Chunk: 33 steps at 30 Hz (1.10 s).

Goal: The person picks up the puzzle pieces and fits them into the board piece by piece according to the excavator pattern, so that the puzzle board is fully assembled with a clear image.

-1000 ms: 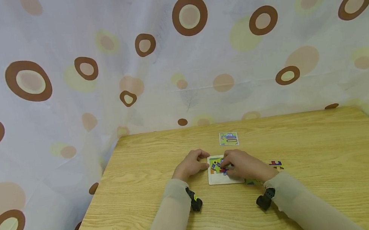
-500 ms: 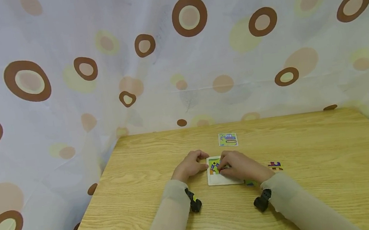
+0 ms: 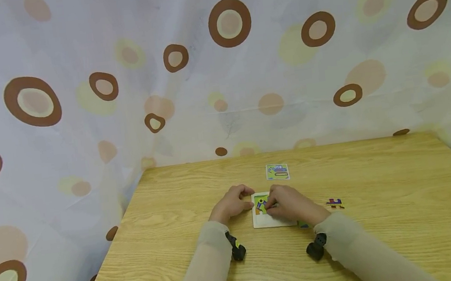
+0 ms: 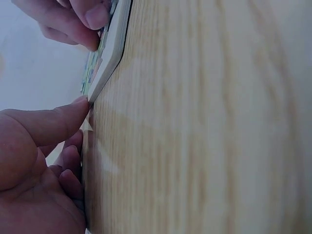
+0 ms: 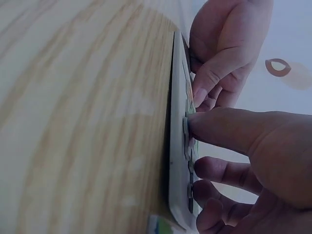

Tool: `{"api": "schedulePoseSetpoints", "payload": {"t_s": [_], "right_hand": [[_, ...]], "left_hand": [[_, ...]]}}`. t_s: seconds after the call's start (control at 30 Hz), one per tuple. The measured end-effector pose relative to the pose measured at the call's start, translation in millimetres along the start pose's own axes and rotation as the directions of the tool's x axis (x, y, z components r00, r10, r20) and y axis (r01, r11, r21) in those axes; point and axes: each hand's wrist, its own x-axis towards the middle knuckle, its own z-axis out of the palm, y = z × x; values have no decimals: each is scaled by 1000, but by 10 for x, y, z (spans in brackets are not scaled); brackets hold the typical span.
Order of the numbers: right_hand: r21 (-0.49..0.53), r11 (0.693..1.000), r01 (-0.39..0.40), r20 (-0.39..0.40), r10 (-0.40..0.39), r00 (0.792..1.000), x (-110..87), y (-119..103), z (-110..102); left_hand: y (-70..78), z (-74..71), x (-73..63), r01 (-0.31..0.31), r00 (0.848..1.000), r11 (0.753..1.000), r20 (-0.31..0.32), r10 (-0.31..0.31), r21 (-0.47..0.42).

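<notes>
A white-rimmed puzzle board (image 3: pixel 274 222) lies on the table with a colourful part-filled picture in its recess. My left hand (image 3: pixel 232 203) is at the board's left side; its thumb (image 4: pixel 73 113) lies straight against the near corner, with the other fingers beyond. Over the right part of the picture, my right hand (image 3: pixel 293 202) pinches a puzzle piece (image 5: pixel 185 130) low in the recess. Right wrist view: the thumb presses that piece while the other fingertips touch the board farther along. From the head view the hand hides the piece's face.
A picture card (image 3: pixel 277 172) showing a digger lies behind the board. Loose red, blue and yellow puzzle pieces (image 3: pixel 334 202) sit to the right. A green and blue piece (image 3: pixel 303 224) lies by the board's right corner, partly under my right wrist. A patterned curtain (image 3: pixel 240 88) hangs behind the table.
My right hand has shifted slightly left across the picture and settled, now covering less of its left part. My left hand stays at the board's edge. The head view has tilted a little.
</notes>
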Motion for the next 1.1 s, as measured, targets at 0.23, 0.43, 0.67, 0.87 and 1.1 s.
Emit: {"api": "schedulePoseSetpoints", "payload": {"t_s": [0.23, 0.43, 0.67, 0.87, 1.1], "right_hand": [[17, 997, -69, -17, 70, 997, 23, -37, 11], [59, 994, -91, -16, 92, 996, 54, -94, 0], [67, 989, -133, -11, 134, 991, 91, -117, -6], [18, 983, -182, -7, 182, 983, 119, -101, -26], [-15, 985, -171, -1, 171, 985, 112, -129, -18]], "left_hand": [[5, 0, -24, -4, 1000, 1000, -1, 4, -3], [2, -15, -29, -7, 1000, 1000, -1, 7, 12], [23, -41, -18, -9, 1000, 999, -1, 9, 32], [48, -26, 1, -15, 1000, 999, 1, 15, 42], [9, -6, -17, -20, 1000, 998, 5, 20, 58]]}}
